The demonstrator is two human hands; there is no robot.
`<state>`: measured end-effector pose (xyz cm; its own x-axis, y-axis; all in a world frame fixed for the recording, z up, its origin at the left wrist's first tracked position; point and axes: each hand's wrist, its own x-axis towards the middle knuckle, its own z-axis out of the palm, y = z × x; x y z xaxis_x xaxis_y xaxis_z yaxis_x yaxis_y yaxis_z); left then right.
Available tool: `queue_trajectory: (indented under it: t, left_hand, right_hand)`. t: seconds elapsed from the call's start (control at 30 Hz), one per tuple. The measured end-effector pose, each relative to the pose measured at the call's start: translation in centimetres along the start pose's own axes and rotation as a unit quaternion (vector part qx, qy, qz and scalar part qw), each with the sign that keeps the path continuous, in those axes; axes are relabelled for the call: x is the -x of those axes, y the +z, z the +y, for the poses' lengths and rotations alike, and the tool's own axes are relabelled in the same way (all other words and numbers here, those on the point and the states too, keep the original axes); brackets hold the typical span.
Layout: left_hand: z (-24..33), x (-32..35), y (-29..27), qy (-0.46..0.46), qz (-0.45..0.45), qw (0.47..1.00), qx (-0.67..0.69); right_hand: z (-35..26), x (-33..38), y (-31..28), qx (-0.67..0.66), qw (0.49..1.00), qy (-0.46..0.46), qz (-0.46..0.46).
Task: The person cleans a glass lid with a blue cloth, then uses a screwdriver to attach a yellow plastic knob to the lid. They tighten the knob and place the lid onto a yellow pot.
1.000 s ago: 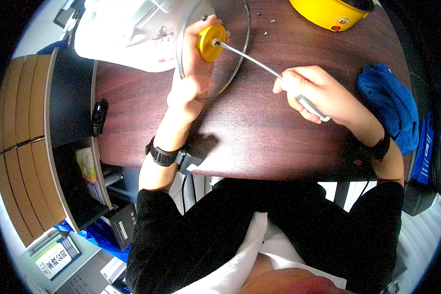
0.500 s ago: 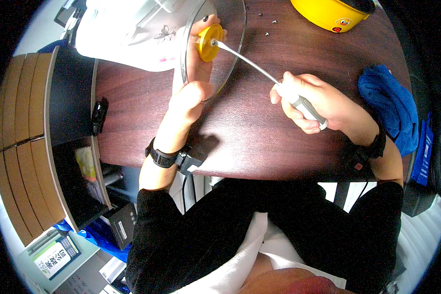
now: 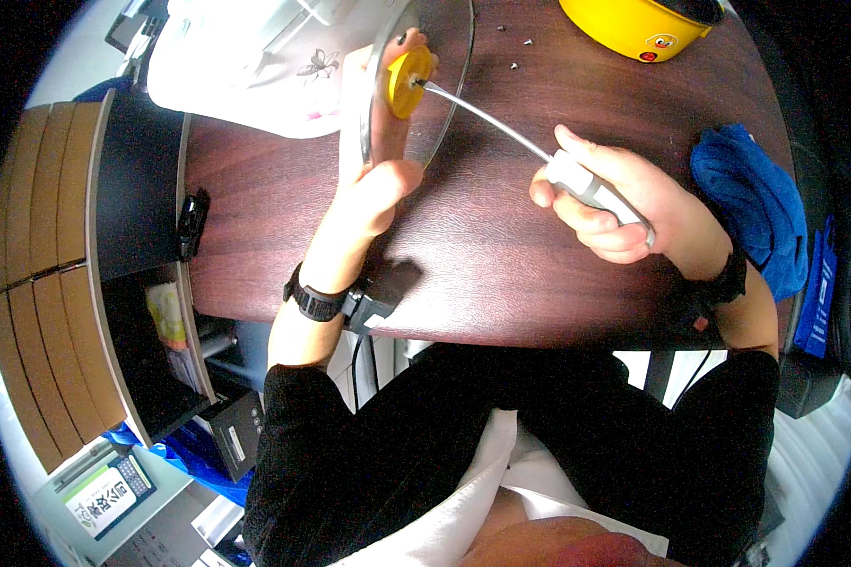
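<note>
My left hand (image 3: 386, 194) grips a clear glass pot lid (image 3: 442, 140) with a thin rim, held on edge above the table. At the lid's middle sits a round yellow knob (image 3: 405, 93), and fingers of that hand show through the glass behind it. My right hand (image 3: 633, 194) is wrapped around the white and grey handle of a screwdriver (image 3: 492, 123), its thumb lifted off the handle. The long metal shaft reaches up and left, its tip at the knob's centre. Whether a screw sits under the tip is too small to tell.
Small screws (image 3: 529, 42) lie on the dark wooden table (image 3: 501, 255). A yellow pot (image 3: 624, 33) stands at the far right, a blue cloth (image 3: 752, 208) at the right edge. To the left are a white bag (image 3: 246, 90) and a shelf unit (image 3: 147, 189).
The lid has shifted slightly to the right, with its knob. My right hand has moved a little right and down, its thumb has lifted and the screwdriver handle has turned.
</note>
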<state>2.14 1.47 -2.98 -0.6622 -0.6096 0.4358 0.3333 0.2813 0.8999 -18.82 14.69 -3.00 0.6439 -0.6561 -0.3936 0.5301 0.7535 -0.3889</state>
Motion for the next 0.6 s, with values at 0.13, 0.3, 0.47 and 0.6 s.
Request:
queue_trajectory:
  t: [0.13, 0.3, 0.47, 0.6]
  left_hand:
    - [-1.5, -0.5, -1.0, -0.003, -0.016, 0.998, 0.062]
    - [-0.4, -0.5, -0.4, -0.065, -0.013, 0.983, 0.171]
    - [0.2, -0.5, -0.2, -0.080, -0.004, 0.976, 0.203]
    - [0.1, -0.3, 0.3, -0.074, 0.008, 0.981, 0.180]
  right_hand:
    - [-0.3, 0.3, 1.4, 0.197, 0.970, -0.073, 0.124]
    - [0.0, 0.5, 1.0, 0.572, 0.735, -0.228, 0.284]
    - [0.0, 0.9, 1.2, 0.733, 0.496, -0.297, 0.359]
    - [0.7, 0.6, 1.6, 0.700, 0.553, -0.282, 0.353]
